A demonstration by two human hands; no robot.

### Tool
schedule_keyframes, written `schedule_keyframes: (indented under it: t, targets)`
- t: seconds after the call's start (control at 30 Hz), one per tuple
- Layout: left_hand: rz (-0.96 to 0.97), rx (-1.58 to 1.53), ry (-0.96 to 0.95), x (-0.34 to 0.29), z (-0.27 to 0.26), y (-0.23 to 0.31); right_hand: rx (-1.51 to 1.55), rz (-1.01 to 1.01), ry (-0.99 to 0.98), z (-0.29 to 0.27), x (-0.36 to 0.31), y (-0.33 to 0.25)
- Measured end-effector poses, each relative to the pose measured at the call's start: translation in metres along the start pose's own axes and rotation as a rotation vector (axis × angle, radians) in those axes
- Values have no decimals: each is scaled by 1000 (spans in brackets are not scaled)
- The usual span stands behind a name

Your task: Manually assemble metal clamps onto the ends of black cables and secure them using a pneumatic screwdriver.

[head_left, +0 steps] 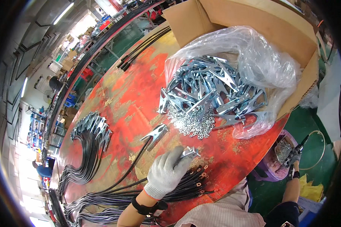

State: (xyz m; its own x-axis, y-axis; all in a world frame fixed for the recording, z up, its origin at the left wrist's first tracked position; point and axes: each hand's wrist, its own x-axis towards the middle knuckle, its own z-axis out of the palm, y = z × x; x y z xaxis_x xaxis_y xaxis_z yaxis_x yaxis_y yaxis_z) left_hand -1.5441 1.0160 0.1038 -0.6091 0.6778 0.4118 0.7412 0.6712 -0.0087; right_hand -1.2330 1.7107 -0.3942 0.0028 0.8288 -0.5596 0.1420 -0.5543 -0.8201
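My left hand [166, 172], in a white knitted glove, is closed over the table with small shiny metal pieces [190, 152] at its fingertips; their exact kind is unclear. Just beyond it lies a metal ground clamp [155, 136] attached to a black cable [132, 166]. Past that is a heap of small metal nuts [193, 123] beside a large pile of loose clamps [212, 83]. Low at the right, my right hand [294, 157] is wrapped around a black hand tool [301, 145], next to a purple tub [269, 168] with small metal parts in it.
Bundled cables with clamps [91, 128] lie at the left of the red, worn table [121, 98]. Bare cables with copper lugs [193, 181] lie near me. A cardboard box [261, 15] and clear plastic bag [261, 56] stand behind the clamps. A pale hose [323, 142] loops at right.
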Motion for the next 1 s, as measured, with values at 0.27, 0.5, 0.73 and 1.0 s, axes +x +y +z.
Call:
schedule_keyframes:
  t: [0.27, 0.5, 0.73, 1.0]
  targets:
    - [-8, 129, -121, -6, -17, 2, -233, 268, 4, 0, 42, 87]
    - [-216, 108, -325, -66, -17, -15, -355, 147, 97, -15, 32, 56]
    - [-160, -312, -328, -87, -15, 6, -125, -713, -221, 80, -180, -38]
    - [187, -343, -173, -40, 3, 37, -541, -239, -1715, 185, -625, -110]
